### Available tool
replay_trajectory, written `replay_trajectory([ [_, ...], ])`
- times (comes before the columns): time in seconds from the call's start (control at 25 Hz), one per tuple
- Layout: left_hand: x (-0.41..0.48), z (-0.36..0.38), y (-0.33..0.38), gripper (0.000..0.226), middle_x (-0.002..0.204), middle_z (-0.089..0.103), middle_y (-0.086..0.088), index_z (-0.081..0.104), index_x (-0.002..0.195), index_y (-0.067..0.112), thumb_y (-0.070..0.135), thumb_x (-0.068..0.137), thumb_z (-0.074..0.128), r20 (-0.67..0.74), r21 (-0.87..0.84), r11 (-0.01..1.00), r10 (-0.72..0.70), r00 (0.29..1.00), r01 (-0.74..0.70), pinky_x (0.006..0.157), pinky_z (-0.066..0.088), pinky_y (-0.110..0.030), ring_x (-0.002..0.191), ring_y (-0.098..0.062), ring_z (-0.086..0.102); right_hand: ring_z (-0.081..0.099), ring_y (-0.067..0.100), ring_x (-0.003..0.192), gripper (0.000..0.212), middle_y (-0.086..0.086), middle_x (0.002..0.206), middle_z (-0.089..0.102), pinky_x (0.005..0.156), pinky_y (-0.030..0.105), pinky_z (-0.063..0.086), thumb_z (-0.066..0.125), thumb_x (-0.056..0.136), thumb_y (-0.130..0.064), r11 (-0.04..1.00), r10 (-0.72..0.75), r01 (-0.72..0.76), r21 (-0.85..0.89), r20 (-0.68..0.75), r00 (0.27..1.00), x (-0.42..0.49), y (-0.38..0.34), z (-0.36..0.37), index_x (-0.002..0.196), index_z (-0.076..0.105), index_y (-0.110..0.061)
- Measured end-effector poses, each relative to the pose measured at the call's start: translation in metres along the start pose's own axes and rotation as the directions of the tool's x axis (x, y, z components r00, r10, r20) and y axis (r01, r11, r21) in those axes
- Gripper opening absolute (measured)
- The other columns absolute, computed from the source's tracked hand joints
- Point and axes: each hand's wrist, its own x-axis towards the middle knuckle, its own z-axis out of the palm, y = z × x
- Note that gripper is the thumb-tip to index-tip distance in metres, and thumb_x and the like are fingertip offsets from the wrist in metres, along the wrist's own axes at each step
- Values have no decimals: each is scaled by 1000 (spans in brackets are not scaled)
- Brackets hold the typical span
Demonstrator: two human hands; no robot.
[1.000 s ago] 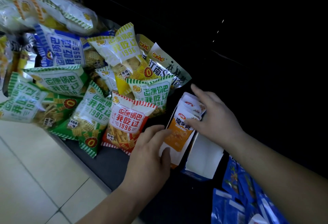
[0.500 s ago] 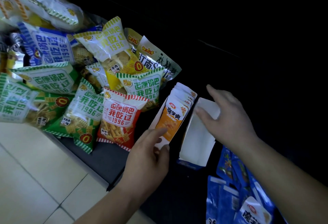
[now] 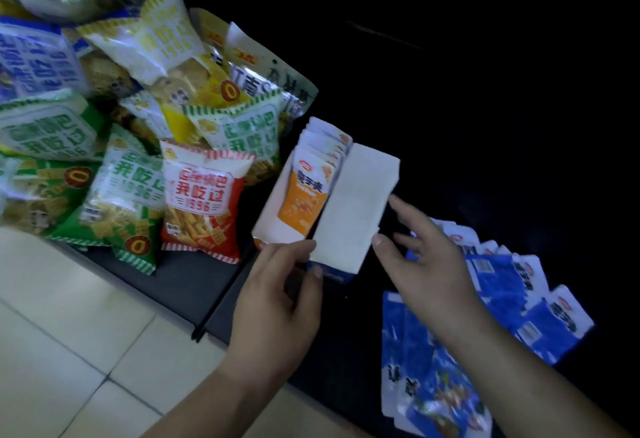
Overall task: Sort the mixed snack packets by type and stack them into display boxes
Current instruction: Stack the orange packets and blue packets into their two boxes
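From my remote seat I see the orange packets (image 3: 306, 191) standing in a row inside an open box (image 3: 272, 219) on the dark table (image 3: 180, 278). A white box (image 3: 356, 202) with a blue underside lies touching its right side. My left hand (image 3: 277, 302) sits at the near end of both boxes, its forefinger on the white box's near corner and its thumb by the blue edge. The blur keeps me from telling whether it pinches the box or only touches it. My right hand (image 3: 429, 264) is spread with straight fingers and holds nothing, its thumb tip just beside the white box's right edge. Blue packets (image 3: 502, 285) lie scattered under and beyond that hand. Left of the boxes is a pile of bags (image 3: 114, 132), a red bag (image 3: 204, 195) nearest them.
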Motion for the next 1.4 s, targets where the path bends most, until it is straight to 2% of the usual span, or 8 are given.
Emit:
replay_trajectory([
  [0.28, -86, 65, 20, 29, 106, 70, 12, 66, 115, 42, 31, 89, 70, 392, -152, 936, -239, 889, 318, 82, 60, -33, 94, -8, 72, 62, -14, 99, 25, -22, 112, 67, 74, 7, 53, 72, 95, -25, 962, 274, -273, 30, -103, 956, -90, 60, -69, 110, 70, -44],
  [0.4, -113, 78, 16, 40, 119, 64, 13, 62, 118, 48, 40, 80, 71, 372, -140, 925, -280, 885, 352, 91, 59, -38, 108, -9, 69, 60, -13, 100, 25, -23, 115, 60, 82, 10, 49, 75, 92, -27, 940, 340, -340, 35, -204, 918, -118, 96, -76, 104, 71, -48],
  [0.56, -121, 81, 11, 45, 121, 64, 10, 65, 113, 42, 7, 87, 77, 335, -81, 927, -321, 886, 367, 95, 58, -40, 106, -6, 70, 59, -18, 80, 26, -10, 120, 55, 62, 4, 46, 76, 92, -24, 898, 438, -430, 91, -256, 862, -127, 120, -76, 111, 69, -40],
  [0.76, -123, 89, 15, 45, 123, 62, 12, 63, 114, 44, 10, 88, 75, 353, -35, 936, -316, 880, 350, 93, 58, -36, 103, -4, 68, 59, -18, 94, 34, -11, 119, 58, 65, 4, 45, 77, 91, -23, 867, 496, -466, 177, -216, 841, -125, 123, -73, 118, 66, -42],
  [0.92, -117, 88, 16, 45, 130, 59, 15, 65, 126, 30, 25, 82, 68, 331, 118, 993, -59, 942, 21, 100, 48, -28, 118, -8, 58, 67, -11, 82, 37, -10, 108, 70, 60, 5, 49, 77, 90, -10, 850, 504, -449, 275, -183, 844, -122, 122, -68, 117, 70, -35],
  [1.12, -112, 91, 12, 70, 124, 53, 15, 54, 139, 32, 33, 72, 75, 471, 323, 943, -91, 877, -76, 94, 48, -28, 111, -14, 55, 74, 11, 97, 42, -22, 109, 75, 86, 28, 58, 68, 93, 3, 830, 486, -432, 352, -78, 871, -121, 120, -59, 114, 72, -33],
  [1.24, -98, 95, 10, 83, 120, 55, 11, 48, 145, 31, 29, 71, 85, 470, 366, 930, -189, 862, 4, 93, 50, -34, 110, -15, 56, 71, 11, 96, 45, -19, 118, 74, 97, 36, 57, 68, 93, 3, 832, 484, -425, 356, -94, 870, -119, 123, -59, 119, 70, -34],
  [1.4, -85, 79, 13, 37, 100, 75, 17, 68, 115, 33, 13, 86, 78, 344, 169, 953, -296, 891, 251, 80, 58, -29, 88, -5, 72, 71, 4, 91, 46, -11, 112, 74, 90, 31, 57, 79, 87, -9, 843, 501, -444, 304, -143, 854, -120, 131, -58, 121, 66, -37],
])
